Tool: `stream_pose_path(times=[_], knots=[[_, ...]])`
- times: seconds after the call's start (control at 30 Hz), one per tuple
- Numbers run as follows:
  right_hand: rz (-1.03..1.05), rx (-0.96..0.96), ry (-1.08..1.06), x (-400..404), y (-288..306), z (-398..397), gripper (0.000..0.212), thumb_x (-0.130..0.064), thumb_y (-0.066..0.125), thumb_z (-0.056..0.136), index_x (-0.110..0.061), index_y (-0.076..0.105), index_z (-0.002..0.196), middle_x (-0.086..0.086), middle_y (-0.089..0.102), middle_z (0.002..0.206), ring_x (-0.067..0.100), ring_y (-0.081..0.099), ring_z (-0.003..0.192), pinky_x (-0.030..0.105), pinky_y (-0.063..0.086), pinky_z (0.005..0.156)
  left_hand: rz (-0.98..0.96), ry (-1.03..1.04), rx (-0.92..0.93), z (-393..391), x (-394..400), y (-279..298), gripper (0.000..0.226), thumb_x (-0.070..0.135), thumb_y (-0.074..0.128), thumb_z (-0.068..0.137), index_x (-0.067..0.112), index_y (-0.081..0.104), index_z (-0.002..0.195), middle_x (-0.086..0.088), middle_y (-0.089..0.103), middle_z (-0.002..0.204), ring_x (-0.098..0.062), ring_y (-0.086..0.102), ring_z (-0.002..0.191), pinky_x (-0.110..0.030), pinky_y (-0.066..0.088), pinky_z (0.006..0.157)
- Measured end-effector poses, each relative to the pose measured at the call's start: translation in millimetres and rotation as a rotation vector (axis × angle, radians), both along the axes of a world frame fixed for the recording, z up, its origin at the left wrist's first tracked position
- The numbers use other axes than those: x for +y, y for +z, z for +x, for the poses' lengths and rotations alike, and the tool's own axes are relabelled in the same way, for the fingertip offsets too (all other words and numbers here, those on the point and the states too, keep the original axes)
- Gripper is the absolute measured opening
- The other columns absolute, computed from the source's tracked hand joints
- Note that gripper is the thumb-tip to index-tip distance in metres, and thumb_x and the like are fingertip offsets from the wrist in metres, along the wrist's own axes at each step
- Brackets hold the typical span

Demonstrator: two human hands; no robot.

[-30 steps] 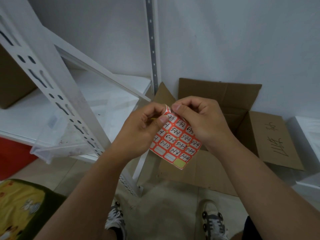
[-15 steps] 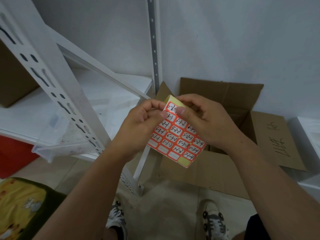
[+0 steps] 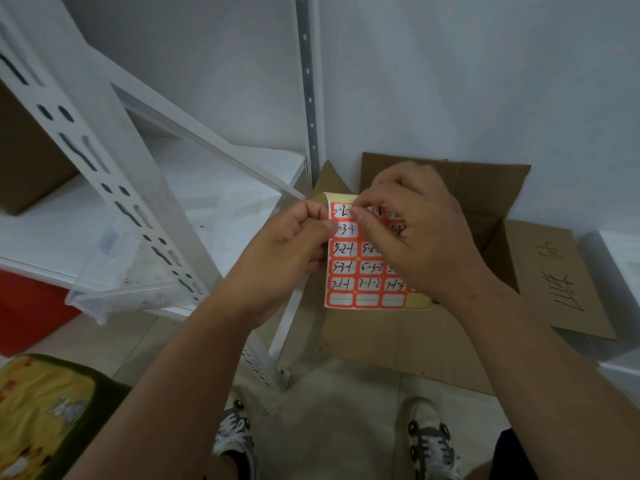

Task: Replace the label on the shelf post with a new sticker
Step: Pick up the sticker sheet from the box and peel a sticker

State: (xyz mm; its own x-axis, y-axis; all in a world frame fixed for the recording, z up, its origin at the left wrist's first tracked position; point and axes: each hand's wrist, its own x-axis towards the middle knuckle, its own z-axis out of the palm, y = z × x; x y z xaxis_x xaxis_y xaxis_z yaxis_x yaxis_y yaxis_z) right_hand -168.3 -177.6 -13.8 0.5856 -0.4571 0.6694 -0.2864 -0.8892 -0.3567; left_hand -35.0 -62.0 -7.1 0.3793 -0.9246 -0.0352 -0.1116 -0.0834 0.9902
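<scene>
- Two bare hands meet over a red-and-white sheet of handwritten number stickers [image 3: 360, 268], held upright in front of an open brown cardboard box [image 3: 485, 216] on the floor.
- Left hand [image 3: 277, 251] pinches the sheet's left edge between thumb and curled fingers, steadying it.
- Right hand [image 3: 415, 233] covers the sheet's upper right, thumb and forefinger pinched at a sticker in the top row, apparently to peel it loose; whether it has lifted cannot be told.
- White slotted metal shelf post [image 3: 114, 188] stands well apart to the left, untouched by either hand; no label on it can be made out from this angle.
- By these signs the job sits at an early stage: a new sticker is being picked, and pressing it onto the post is not yet done.
</scene>
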Motion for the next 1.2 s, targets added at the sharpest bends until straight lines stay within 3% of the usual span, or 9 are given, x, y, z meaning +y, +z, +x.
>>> stream_pose_path(times=[0.17,0.27,0.4,0.77,0.97,1.2], knots=[[0.052,0.026,0.133,4.8,1.9,-1.4,0.034,-0.039,0.049,0.091,-0.012,0.068,0.101,0.001,0.067,0.101,0.007,0.055,0.089,0.014,0.038,0.079,-0.041,-0.038,0.113,2.4,1.3,-0.6,0.02,0.023,0.047,0.099,0.008,0.057,0.105,-0.011,0.073,0.098,-0.027,0.071,0.095,-0.045,0.053,0.094],[0.046,0.024,0.176,4.0,2.9,-3.5,0.029,-0.034,0.051,0.093,-0.013,0.067,0.103,-0.001,0.067,0.1,0.007,0.056,0.091,0.02,0.044,0.081,-0.067,-0.087,0.154,5.6,1.9,-1.3,0.026,0.029,0.052,0.09,0.007,0.058,0.103,-0.012,0.072,0.097,-0.028,0.07,0.096,-0.042,0.053,0.089],[0.035,0.007,0.21,4.7,3.6,-4.7,0.025,-0.029,0.052,0.094,-0.012,0.068,0.104,-0.001,0.068,0.1,0.007,0.057,0.093,0.016,0.042,0.083,-0.128,-0.115,0.165,10.2,1.6,-1.6,0.015,0.022,0.056,0.089,0.012,0.066,0.093,-0.012,0.071,0.094,-0.025,0.069,0.091,-0.037,0.052,0.085],[0.094,0.1,0.247,10.6,9.5,-5.5,0.033,-0.037,0.048,0.091,-0.014,0.072,0.095,-0.003,0.071,0.084,0.006,0.063,0.071,0.015,0.048,0.064,-0.159,-0.034,-0.252,9.7,4.7,4.5,0.013,0.024,0.059,0.087,0.022,0.071,0.091,0.004,0.075,0.085,-0.017,0.072,0.083,-0.026,0.057,0.077],[0.149,0.098,0.239,10.7,9.2,-6.8,0.032,-0.037,0.049,0.09,-0.016,0.074,0.089,-0.005,0.072,0.077,0.006,0.065,0.065,0.024,0.056,0.057,-0.152,-0.023,-0.348,6.9,4.7,5.3,0.015,0.033,0.06,0.081,0.031,0.071,0.091,0.01,0.075,0.086,-0.011,0.072,0.081,-0.02,0.057,0.074],[0.375,0.052,0.276,10.5,7.4,-10.2,0.021,-0.033,0.055,0.088,-0.022,0.072,0.088,-0.02,0.065,0.075,-0.001,0.065,0.075,0.009,0.05,0.061,-0.148,-0.037,-0.333,4.8,4.9,6.4,0.016,0.038,0.058,0.078,0.035,0.069,0.088,0.014,0.073,0.086,-0.008,0.071,0.08,-0.016,0.055,0.072]])
